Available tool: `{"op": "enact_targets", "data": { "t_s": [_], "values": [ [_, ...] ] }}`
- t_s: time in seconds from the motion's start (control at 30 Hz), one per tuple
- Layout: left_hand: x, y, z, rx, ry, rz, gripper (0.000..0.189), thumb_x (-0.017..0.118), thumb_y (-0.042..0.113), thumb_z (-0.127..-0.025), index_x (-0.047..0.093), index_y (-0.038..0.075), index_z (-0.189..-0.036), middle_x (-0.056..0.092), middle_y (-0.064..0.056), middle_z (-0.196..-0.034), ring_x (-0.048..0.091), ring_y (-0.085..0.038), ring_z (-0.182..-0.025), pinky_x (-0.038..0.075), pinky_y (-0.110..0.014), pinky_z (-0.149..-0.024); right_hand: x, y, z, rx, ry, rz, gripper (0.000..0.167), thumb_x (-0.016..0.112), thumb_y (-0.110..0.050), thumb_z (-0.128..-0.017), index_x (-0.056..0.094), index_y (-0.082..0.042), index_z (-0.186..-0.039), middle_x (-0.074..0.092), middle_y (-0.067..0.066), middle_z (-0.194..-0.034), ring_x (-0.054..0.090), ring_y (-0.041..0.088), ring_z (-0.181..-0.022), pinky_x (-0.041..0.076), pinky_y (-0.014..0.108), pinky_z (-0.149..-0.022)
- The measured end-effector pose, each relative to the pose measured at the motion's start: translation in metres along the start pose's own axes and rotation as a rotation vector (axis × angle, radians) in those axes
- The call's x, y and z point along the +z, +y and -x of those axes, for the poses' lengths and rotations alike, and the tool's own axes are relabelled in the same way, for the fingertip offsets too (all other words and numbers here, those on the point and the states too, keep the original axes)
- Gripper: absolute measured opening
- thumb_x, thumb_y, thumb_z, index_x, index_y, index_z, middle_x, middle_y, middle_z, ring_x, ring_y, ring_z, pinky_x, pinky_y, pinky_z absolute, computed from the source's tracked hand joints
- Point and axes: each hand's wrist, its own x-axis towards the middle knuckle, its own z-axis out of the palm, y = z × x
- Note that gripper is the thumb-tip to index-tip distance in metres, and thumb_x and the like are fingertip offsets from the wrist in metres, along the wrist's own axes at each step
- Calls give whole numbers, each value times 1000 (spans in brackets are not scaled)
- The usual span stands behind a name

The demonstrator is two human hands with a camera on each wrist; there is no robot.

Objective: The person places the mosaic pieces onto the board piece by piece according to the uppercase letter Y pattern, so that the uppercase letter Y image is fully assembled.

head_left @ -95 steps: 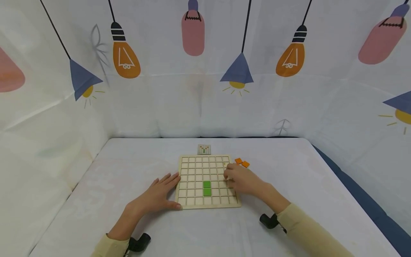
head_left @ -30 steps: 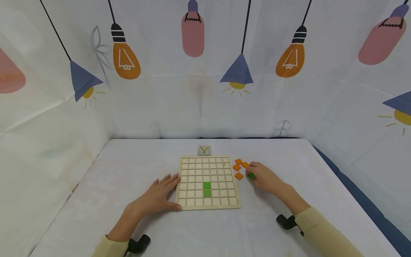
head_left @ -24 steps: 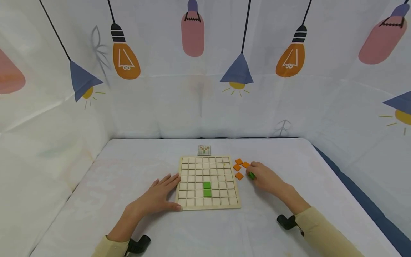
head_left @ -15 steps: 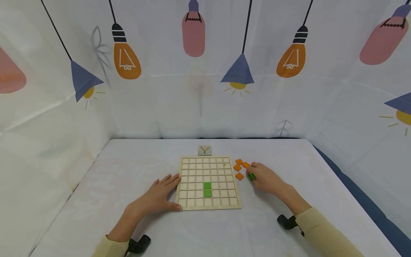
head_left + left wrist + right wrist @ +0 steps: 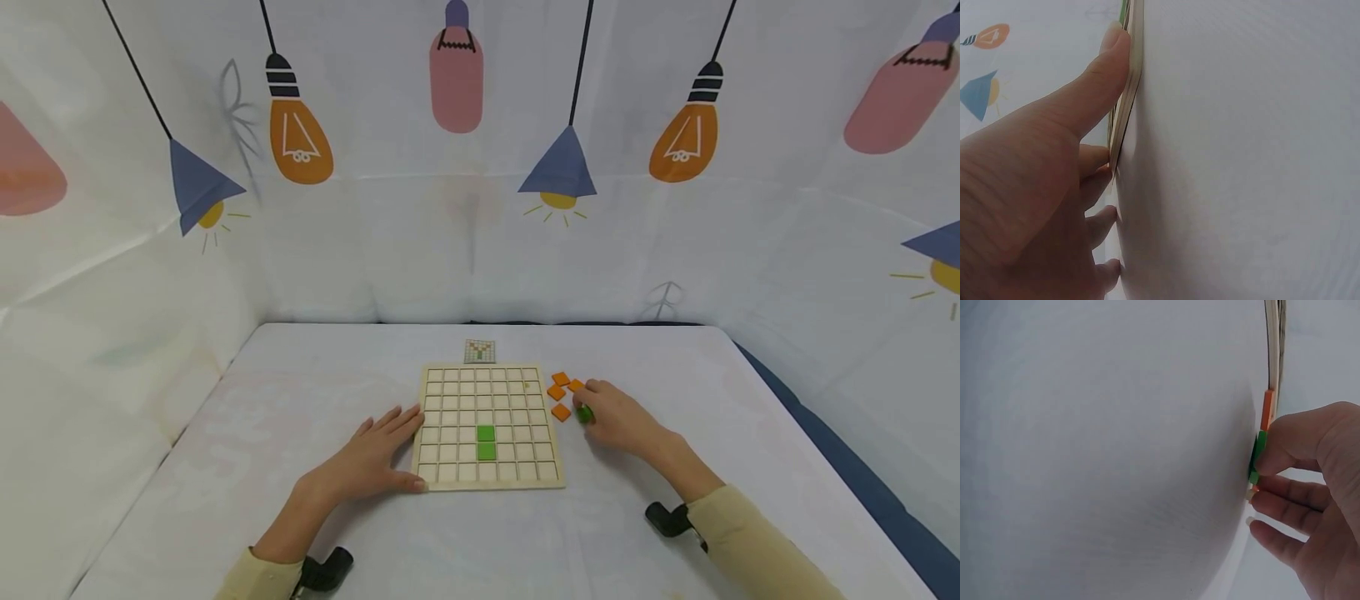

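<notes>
My left hand (image 5: 371, 462) lies with its fingers spread at the left edge of the wooden grid board (image 5: 491, 485). In the left wrist view the thumb (image 5: 1107, 62) presses on the board's corner and the fingertips reach its side. Two green square tiles (image 5: 486, 442) sit one above the other in the board's lower middle cells. To the right of the board, my right hand (image 5: 618, 417) pinches a green tile (image 5: 585, 413), low over the table. The right wrist view shows green (image 5: 1259, 450) between thumb and fingers, partly hidden. Several orange tiles (image 5: 561, 412) lie beside that hand.
Behind the board lies a small card (image 5: 480, 351) printed with a coloured grid pattern. White cloth covers the table (image 5: 322, 375), and a printed white curtain (image 5: 375, 250) hangs behind it. Black wrist mounts (image 5: 327, 570) stick out below the sleeves.
The right hand has moved right, off the board's right edge, and now pinches a green tile. More orange tiles show beside the board. My left hand stays in place.
</notes>
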Motion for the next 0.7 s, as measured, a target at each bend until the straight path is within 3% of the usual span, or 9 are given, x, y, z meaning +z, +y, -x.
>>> {"op": "enact_targets", "data": {
  "t_s": [0.2, 0.43, 0.7],
  "values": [
    [-1, 1, 1, 3, 1, 5, 106, 73, 65, -77, 27, 16, -158, 21, -1, -167, 15, -35, -155, 11, -67, -120, -1, -2, -2, -27, 25, 7, 24, 71, 0, -79, 69, -15, -98, 57, -1, -92, 50, 15, -85, 49, 31, -75],
    [-1, 3, 1, 1, -1, 7, 105, 74, 64, -77, 27, 15, -158, 22, -2, -167, 15, -35, -155, 12, -67, -120, -3, -7, -7, -73, 41, -15, 23, 69, 4, -78, 68, -12, -94, 58, 0, -92, 52, 15, -85, 51, 33, -77],
    [-2, 3, 2, -8, -3, 9, 105, 74, 62, -77, 27, 15, -158, 21, -1, -167, 15, -35, -155, 11, -67, -121, -3, -19, -13, -67, 39, -40, 20, 69, 1, -81, 71, -12, -95, 56, -1, -91, 49, 14, -83, 48, 30, -75]
  ]
}}
